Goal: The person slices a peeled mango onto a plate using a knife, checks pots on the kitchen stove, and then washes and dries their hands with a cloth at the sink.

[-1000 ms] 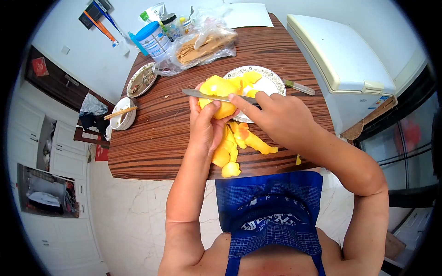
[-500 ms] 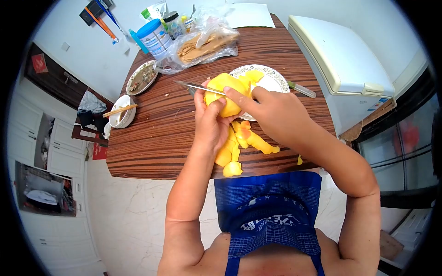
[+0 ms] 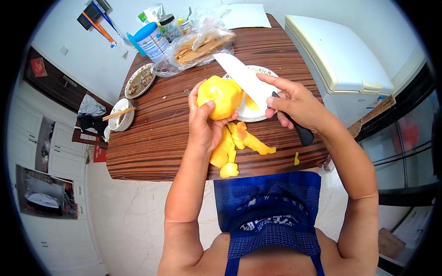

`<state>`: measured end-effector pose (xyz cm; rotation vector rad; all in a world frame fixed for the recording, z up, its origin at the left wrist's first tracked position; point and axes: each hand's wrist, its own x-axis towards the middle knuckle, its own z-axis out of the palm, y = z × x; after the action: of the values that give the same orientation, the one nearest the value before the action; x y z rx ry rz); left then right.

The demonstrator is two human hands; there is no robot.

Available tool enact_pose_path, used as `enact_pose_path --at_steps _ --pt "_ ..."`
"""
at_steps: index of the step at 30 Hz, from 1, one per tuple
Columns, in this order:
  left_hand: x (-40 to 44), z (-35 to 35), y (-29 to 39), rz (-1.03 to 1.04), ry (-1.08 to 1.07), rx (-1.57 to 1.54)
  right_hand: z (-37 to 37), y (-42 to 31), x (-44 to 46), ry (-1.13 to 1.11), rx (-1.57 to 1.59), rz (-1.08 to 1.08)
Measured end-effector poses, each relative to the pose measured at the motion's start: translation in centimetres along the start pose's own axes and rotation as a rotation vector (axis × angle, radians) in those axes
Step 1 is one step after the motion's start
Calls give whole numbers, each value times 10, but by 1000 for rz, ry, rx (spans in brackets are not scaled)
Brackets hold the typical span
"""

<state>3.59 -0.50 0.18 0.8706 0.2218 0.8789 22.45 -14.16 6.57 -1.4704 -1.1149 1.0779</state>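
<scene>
A peeled yellow fruit (image 3: pixel 220 95) rests in my left hand (image 3: pixel 206 124), with the thumb pressed on its front. My right hand (image 3: pixel 294 103) is closed round the black handle of a knife (image 3: pixel 246 79). The broad blade points up and to the left, apart from the fruit and over part of a patterned white plate (image 3: pixel 266 112). Some yellow pieces show on the plate beside and below the blade. Strips of yellow peel (image 3: pixel 251 141) lie on the table just below the fruit, and a small scrap (image 3: pixel 296 158) lies farther right.
On the wooden table (image 3: pixel 152 152) are a bowl with chopsticks (image 3: pixel 120 120) at left, a dish of food (image 3: pixel 139 82) behind it, a blue-lidded can (image 3: pixel 151 41) and a plastic bag (image 3: pixel 198 50) at the back. A white chest freezer (image 3: pixel 340 55) stands at right.
The knife has left the fruit and turned, so its flat blade faces the camera. My right hand has moved right with it. The fruit has shifted slightly left in my left hand.
</scene>
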Motion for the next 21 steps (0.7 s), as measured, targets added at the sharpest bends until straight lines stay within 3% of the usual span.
enact_pose_path --at_steps 12,21 --pt "-1 5 -3 -42 1 118 -3 9 -2 -35 -61 7" --pt "3 3 -4 -88 -59 19 -2 10 -5 -36 -90 -17"
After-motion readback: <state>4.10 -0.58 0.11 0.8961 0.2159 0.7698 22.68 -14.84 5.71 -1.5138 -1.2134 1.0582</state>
